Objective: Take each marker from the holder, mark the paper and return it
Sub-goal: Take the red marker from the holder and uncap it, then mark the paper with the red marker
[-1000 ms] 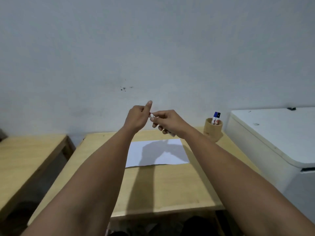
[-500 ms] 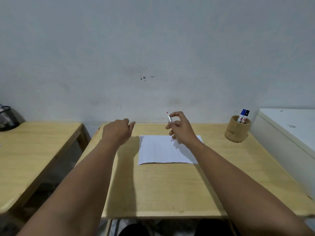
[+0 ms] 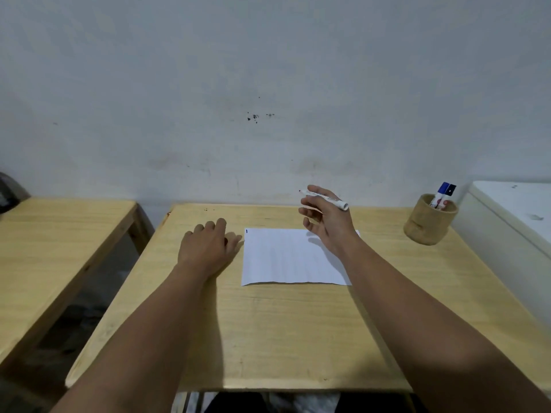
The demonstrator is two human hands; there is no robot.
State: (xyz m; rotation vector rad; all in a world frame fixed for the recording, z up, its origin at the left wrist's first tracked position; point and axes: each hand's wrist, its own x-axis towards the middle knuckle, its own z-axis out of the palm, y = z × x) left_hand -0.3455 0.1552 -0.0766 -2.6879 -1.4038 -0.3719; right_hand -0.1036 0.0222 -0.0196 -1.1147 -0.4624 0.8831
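grey wall, wood bench (image 3: 298,338) | marker (image 3: 326,198) uncapped, pinched in right hand (image 3: 326,220) fingers above paper (image 3: 286,257); left hand (image 3: 207,244) loosely curled, cap probably inside | step: marking; next: lower tip to paper | holder (image 3: 429,223) at right, two markers in

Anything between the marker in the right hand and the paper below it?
Nothing visible. The right hand holds the marker above the paper's far edge; the left hand rests beside it on the table.
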